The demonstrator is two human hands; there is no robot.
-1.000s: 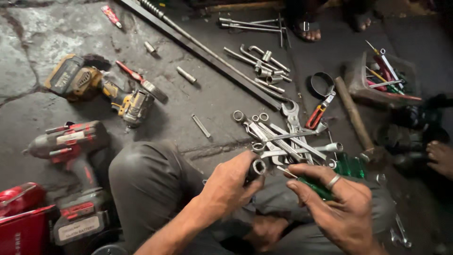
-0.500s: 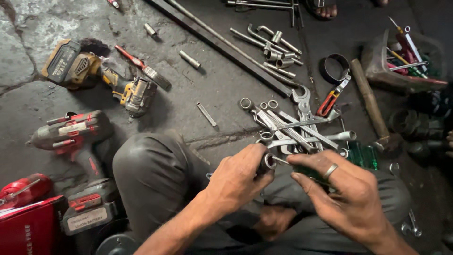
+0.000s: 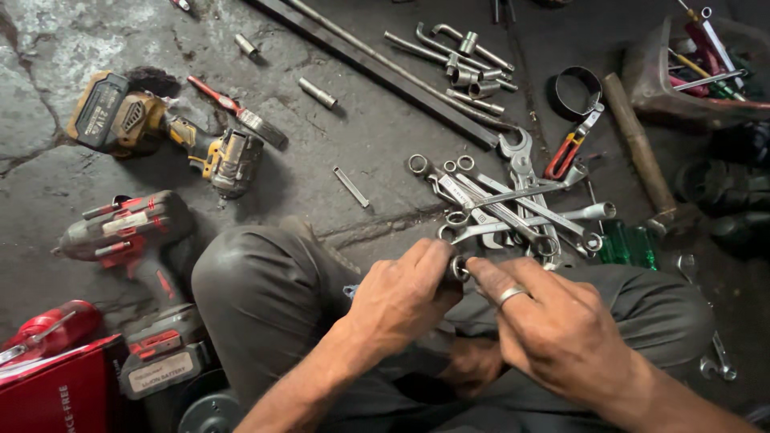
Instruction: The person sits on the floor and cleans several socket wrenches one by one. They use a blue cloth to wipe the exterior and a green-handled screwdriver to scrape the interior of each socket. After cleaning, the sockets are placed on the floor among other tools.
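Socket (image 3: 459,268), small and metallic, is pinched between both hands above the lap, its open end turned up toward the camera. The left hand (image 3: 399,301) wraps it from the left; the right hand (image 3: 553,329) meets it fingertip-first from the right, equally close. Spanners (image 3: 513,210) lie just beyond on the floor (image 3: 337,144).

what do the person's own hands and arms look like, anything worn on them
Both forearms are bare, with no sleeves, gloves or watch in view. The right hand wears a plain silver-coloured ring on one finger. The left hand wears nothing. Both hands look smudged with dark grime.
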